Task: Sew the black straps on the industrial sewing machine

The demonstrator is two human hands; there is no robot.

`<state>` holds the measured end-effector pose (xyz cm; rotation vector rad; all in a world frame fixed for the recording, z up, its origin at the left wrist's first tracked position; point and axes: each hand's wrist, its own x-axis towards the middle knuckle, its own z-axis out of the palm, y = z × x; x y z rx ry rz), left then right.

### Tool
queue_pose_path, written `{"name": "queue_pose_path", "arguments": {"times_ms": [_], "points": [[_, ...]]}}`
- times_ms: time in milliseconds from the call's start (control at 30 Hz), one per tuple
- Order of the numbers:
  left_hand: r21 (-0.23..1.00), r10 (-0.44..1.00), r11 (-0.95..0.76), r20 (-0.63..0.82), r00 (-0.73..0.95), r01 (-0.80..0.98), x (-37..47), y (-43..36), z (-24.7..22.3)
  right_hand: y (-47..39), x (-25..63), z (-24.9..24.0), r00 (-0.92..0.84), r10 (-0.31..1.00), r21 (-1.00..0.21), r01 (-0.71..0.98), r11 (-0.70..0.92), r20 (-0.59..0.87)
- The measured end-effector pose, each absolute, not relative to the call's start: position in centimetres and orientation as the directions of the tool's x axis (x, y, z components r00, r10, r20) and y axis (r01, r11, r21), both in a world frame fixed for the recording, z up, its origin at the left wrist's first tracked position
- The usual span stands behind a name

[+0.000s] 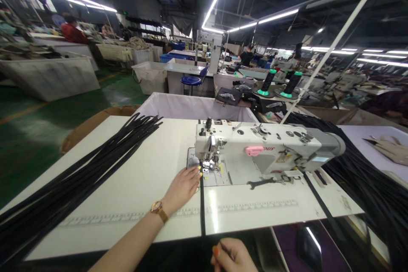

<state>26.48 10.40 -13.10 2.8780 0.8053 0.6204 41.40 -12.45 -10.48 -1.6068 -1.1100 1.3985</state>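
Observation:
A long black strap (202, 208) runs from under the presser foot of the white sewing machine (236, 140) straight down over the table's front edge. My left hand (183, 185), wearing a wristwatch (157, 207), lies with fingers stretched out beside the needle area, its fingertips touching the strap. Below the table edge, my right hand (232, 255) is closed in a pinch, just right of the strap. Something dark and thin shows at its fingers, too small to name. A bundle of black straps (105, 153) lies across the table's left side.
A wrench (261, 182) rests by the machine base, and a measuring tape (255, 206) runs along the table (153, 238). More black straps (360, 165) hang at the right. Behind stand a lined bin (178, 104) and two black thread cones (267, 83).

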Motion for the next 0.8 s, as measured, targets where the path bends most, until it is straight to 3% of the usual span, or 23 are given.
{"name": "queue_pose_path", "arguments": {"times_ms": [100,200,267,400,800], "points": [[0.185,0.507,-0.862,0.369,0.779,0.473,26.5,10.5,-13.4,-10.6,43.6,-9.4,0.152,0.973,-0.881,0.419,-0.221,-0.172],[0.184,0.500,-0.865,0.391,0.772,0.467,26.5,10.6,-13.5,-8.3,45.9,-9.6,0.285,0.959,-0.677,0.706,-0.208,0.002],[0.186,0.497,-0.867,0.393,0.773,0.462,26.5,10.5,-13.4,-6.9,47.0,-10.2,0.329,0.941,-0.533,0.811,-0.241,0.076],[0.205,0.499,-0.866,0.390,0.774,0.456,26.4,10.5,-13.3,-5.7,47.7,-11.5,0.357,0.927,-0.383,0.877,-0.291,0.114],[0.230,0.526,-0.850,0.367,0.767,0.473,26.4,10.5,-12.6,-5.9,47.5,-11.8,0.317,0.937,-0.313,0.914,-0.260,0.145]]}}
